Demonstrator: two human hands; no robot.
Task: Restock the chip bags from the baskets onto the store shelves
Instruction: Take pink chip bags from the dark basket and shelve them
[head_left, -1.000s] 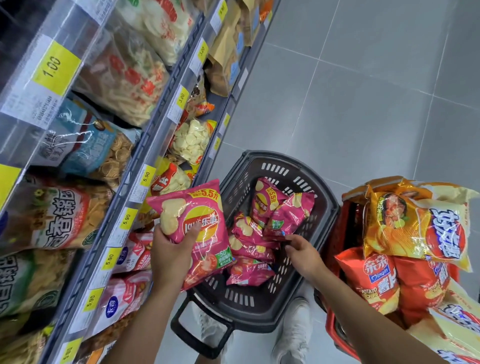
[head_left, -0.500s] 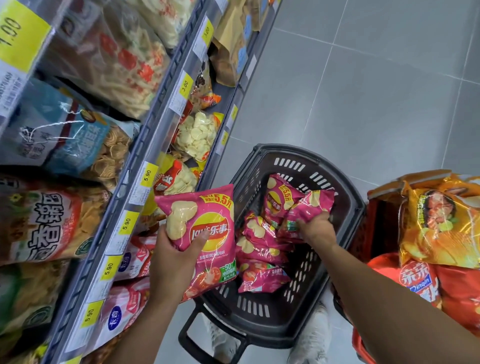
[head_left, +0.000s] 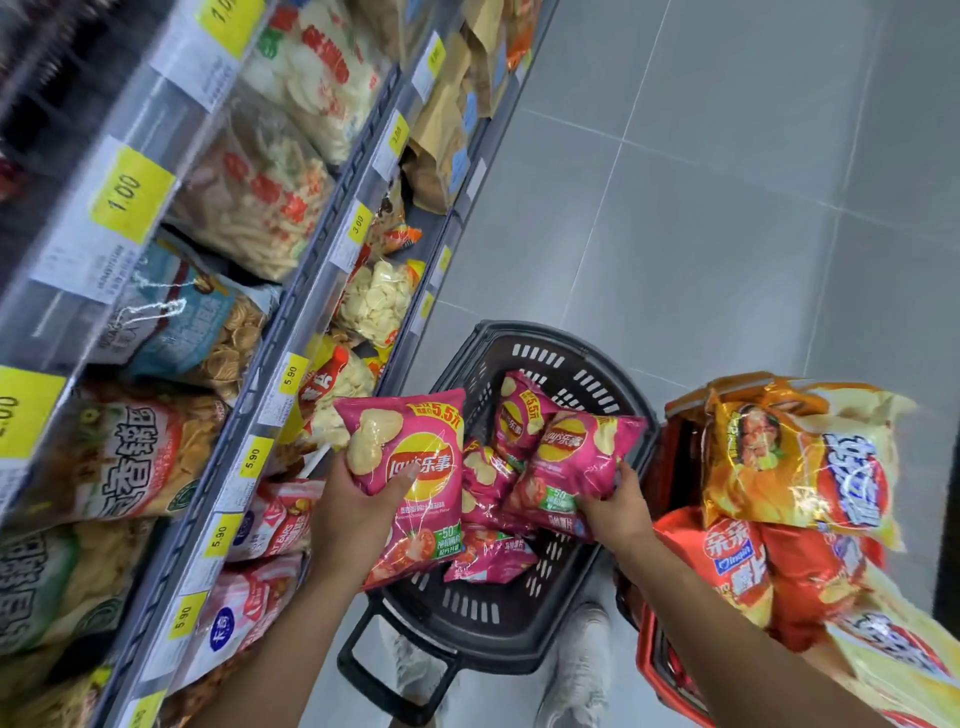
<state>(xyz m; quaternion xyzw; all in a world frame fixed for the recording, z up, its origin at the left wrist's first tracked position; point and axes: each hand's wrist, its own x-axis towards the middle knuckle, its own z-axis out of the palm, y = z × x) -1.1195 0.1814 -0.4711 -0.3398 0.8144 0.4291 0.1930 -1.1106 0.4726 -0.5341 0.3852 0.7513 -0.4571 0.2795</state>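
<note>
My left hand (head_left: 358, 506) grips a pink Lay's chip bag (head_left: 415, 457) upright, just in front of the lower shelves (head_left: 244, 467). A second pink chip bag (head_left: 576, 462) is lifted above the black basket (head_left: 561, 613), held at its lower right corner by my right hand (head_left: 615, 512). Several more pink bags (head_left: 488, 558) lie inside that basket. The shelves on the left hold many snack bags behind yellow price tags.
A red basket (head_left: 670, 670) at the right is heaped with orange and yellow snack bags (head_left: 789, 467). Grey tiled floor (head_left: 701, 208) stretches ahead of the baskets. My white shoes (head_left: 576, 670) show below the black basket.
My right hand reached into the black basket, took hold of a pink bag and raised it. The left hand kept its bag, shifting slightly. The camera tilted up a little.
</note>
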